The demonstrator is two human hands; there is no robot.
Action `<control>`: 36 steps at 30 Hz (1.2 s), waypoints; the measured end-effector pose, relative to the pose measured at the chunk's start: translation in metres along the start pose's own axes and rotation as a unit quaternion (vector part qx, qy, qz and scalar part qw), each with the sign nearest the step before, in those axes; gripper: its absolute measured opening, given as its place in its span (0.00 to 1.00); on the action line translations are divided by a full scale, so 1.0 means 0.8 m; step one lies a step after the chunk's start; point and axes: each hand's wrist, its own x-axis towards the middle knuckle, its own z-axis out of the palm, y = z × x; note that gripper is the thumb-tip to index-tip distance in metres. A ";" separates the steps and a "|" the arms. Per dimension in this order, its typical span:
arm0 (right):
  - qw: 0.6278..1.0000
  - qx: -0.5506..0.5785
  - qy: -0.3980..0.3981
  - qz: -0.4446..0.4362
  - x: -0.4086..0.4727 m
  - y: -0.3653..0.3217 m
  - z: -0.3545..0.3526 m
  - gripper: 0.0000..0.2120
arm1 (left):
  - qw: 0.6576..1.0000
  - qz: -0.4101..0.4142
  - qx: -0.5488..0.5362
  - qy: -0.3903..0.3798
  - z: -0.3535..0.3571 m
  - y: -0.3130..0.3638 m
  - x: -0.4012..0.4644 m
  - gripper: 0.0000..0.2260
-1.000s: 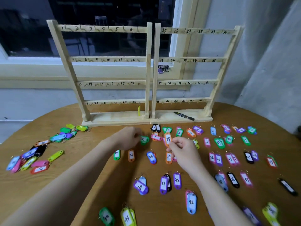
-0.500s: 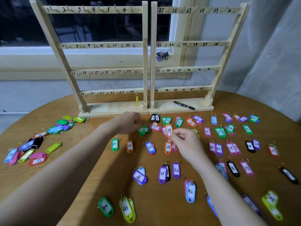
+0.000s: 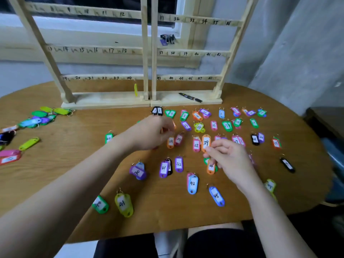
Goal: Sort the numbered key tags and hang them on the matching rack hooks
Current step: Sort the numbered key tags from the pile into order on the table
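Orange tag 39 [image 3: 206,143] sits pinched in my right hand [image 3: 229,161] at frame centre, above sorted tags on the table [image 3: 74,164]. My left hand [image 3: 150,134] curls over other tags; whether it grips anything I cannot tell. A loose pinch could drop 39 into the rows; the rack [image 3: 149,51] stands in the upper frame.

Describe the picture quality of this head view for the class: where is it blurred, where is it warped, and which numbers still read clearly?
Head view: left hand is motion-blurred; rack posts splay from wide-angle warp; orange tag 39, held in the right hand, reads sharply; far-left tags smear.
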 end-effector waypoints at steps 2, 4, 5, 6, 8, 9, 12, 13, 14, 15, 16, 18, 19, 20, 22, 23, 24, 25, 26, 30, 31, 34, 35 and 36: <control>0.999 0.006 0.030 0.010 -0.018 0.009 -0.022 0.02 | 1.000 0.017 -0.015 -0.008 0.013 0.017 -0.003 0.04; 0.997 0.019 0.070 0.024 -0.033 0.020 -0.048 0.04 | 0.999 0.034 -0.025 -0.020 0.025 0.032 -0.005 0.03; 0.995 0.025 0.091 0.033 -0.040 0.025 -0.061 0.05 | 0.999 0.042 -0.025 -0.025 0.032 0.040 -0.005 0.02; 0.993 0.027 0.112 0.041 -0.045 0.030 -0.075 0.06 | 0.998 0.047 -0.023 -0.029 0.037 0.047 -0.004 0.02; 0.986 0.017 0.153 0.061 -0.054 0.038 -0.103 0.08 | 0.998 0.059 -0.022 -0.031 0.048 0.061 -0.001 0.03; 0.983 0.003 0.172 0.069 -0.057 0.042 -0.116 0.08 | 0.997 0.065 -0.024 -0.028 0.052 0.067 0.001 0.03; 0.974 -0.025 0.211 0.077 -0.064 0.052 -0.149 0.09 | 0.997 0.071 -0.035 -0.009 0.067 0.077 0.003 0.04; 0.973 -0.018 0.219 0.076 -0.065 0.054 -0.157 0.09 | 0.997 0.073 -0.038 -0.005 0.070 0.078 0.004 0.03; 0.972 -0.014 0.224 0.075 -0.065 0.056 -0.164 0.09 | 0.996 0.076 -0.042 -0.004 0.073 0.079 0.005 0.02; 0.971 -0.014 0.225 0.074 -0.064 0.057 -0.168 0.09 | 0.996 0.078 -0.043 -0.003 0.076 0.080 0.006 0.02; 0.972 -0.016 0.224 0.072 -0.063 0.058 -0.171 0.09 | 0.996 0.079 -0.043 -0.003 0.078 0.082 0.008 0.02; 0.973 -0.025 0.220 0.064 -0.060 0.059 -0.175 0.09 | 0.996 0.075 -0.042 0.002 0.081 0.085 0.010 0.02; 0.973 -0.042 0.217 0.062 -0.058 0.059 -0.176 0.08 | 0.997 0.072 -0.041 0.006 0.083 0.087 0.011 0.02; 0.974 -0.067 0.210 0.060 -0.055 0.059 -0.176 0.08 | 0.997 0.068 -0.039 0.009 0.084 0.088 0.012 0.02; 0.972 -0.126 0.188 0.059 -0.047 0.059 -0.176 0.07 | 0.997 0.062 -0.034 0.007 0.088 0.089 0.014 0.02; 0.970 -0.155 0.178 0.060 -0.043 0.060 -0.177 0.06 | 0.998 0.062 -0.032 0.004 0.089 0.088 0.015 0.02; 0.966 -0.184 0.172 0.062 -0.038 0.062 -0.177 0.06 | 0.998 0.063 -0.030 0.000 0.091 0.088 0.015 0.03; 0.961 -0.210 0.170 0.065 -0.034 0.063 -0.178 0.06 | 0.998 0.064 -0.028 -0.005 0.092 0.088 0.016 0.03; 0.955 -0.232 0.170 0.067 -0.030 0.066 -0.180 0.05 | 0.997 0.065 -0.027 -0.009 0.093 0.088 0.017 0.03; 0.941 -0.287 0.158 0.085 -0.016 0.075 -0.187 0.06 | 0.998 0.061 -0.032 -0.011 0.096 0.089 0.018 0.03; 0.938 -0.296 0.157 0.090 -0.014 0.077 -0.188 0.06 | 0.998 0.059 -0.036 -0.012 0.096 0.090 0.018 0.04; 0.931 -0.313 0.162 0.099 -0.011 0.082 -0.192 0.05 | 0.998 0.052 -0.037 -0.014 0.096 0.090 0.019 0.04; 0.929 -0.315 0.167 0.099 -0.011 0.084 -0.193 0.06 | 0.998 0.052 -0.038 -0.014 0.096 0.089 0.020 0.04; 0.928 -0.315 0.175 0.097 -0.012 0.086 -0.195 0.06 | 0.998 0.052 -0.039 -0.013 0.096 0.088 0.020 0.04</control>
